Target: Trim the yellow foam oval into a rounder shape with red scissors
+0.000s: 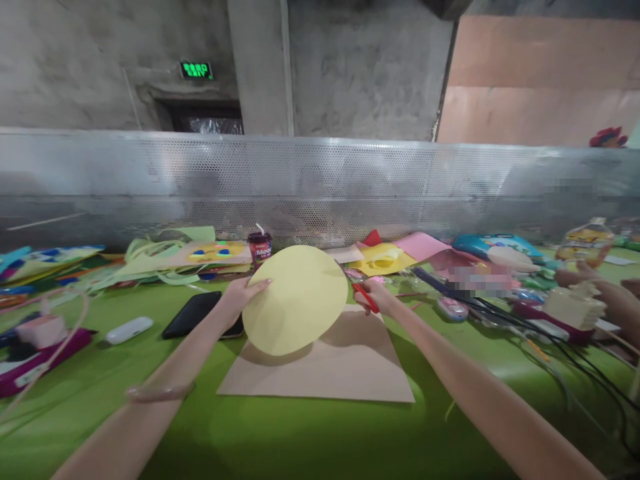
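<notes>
My left hand (246, 295) pinches the left edge of a large, roughly round piece of yellow paper (297, 300), thumb on top. The yellow paper is held up, tilted, above a pale pink sheet (320, 377) that lies flat on the green table (240, 437). Close to the right edge of the round paper, my right hand (376, 297) is closed around red-handled scissors (367, 299). The scissor blades are too small and blurred to make out. Behind my left wrist lies a black tablet-like object (193, 315), partly covered by my forearm.
A dark lidded cup with a straw (259, 245) stands behind the round paper. Coloured paper sheets (383, 259) line the back. At the left are a white case (129, 330) and a purple power strip (55, 357). Black cables (520, 320) and another person's hand (583, 275) are at the right.
</notes>
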`<state>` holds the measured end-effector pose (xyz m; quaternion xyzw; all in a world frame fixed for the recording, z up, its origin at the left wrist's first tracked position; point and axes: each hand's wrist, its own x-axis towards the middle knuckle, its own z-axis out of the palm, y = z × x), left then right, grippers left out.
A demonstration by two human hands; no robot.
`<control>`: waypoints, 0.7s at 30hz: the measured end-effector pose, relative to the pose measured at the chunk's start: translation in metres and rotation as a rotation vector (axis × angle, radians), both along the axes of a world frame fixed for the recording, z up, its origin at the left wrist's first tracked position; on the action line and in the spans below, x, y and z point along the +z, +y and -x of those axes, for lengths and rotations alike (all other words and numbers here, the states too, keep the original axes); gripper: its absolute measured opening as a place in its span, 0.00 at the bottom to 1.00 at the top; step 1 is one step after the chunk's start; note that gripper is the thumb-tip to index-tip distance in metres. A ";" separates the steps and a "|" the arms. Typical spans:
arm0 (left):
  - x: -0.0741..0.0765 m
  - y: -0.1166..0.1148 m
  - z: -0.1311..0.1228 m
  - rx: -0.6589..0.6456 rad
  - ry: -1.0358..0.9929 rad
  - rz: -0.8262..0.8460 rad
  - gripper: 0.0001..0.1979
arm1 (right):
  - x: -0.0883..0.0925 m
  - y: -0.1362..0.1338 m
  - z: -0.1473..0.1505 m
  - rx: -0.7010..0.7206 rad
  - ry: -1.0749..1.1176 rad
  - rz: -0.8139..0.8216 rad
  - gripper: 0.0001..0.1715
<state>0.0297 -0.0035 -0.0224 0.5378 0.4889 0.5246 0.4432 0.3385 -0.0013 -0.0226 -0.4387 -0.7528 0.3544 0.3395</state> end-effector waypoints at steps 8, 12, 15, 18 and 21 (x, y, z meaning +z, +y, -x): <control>0.002 -0.003 -0.002 -0.009 -0.008 -0.010 0.15 | -0.003 0.003 -0.001 0.031 0.022 0.005 0.05; 0.000 0.000 0.000 -0.019 -0.016 -0.014 0.17 | -0.002 0.002 -0.001 -0.014 0.019 0.001 0.04; -0.002 0.002 0.001 -0.014 -0.011 -0.014 0.17 | -0.002 0.001 0.000 -0.030 0.008 -0.004 0.05; -0.002 0.003 0.001 -0.013 0.003 -0.022 0.17 | -0.001 0.000 0.001 -0.036 -0.005 -0.007 0.05; -0.002 0.001 0.000 -0.011 0.007 -0.027 0.17 | 0.000 -0.001 0.001 -0.045 -0.026 -0.014 0.05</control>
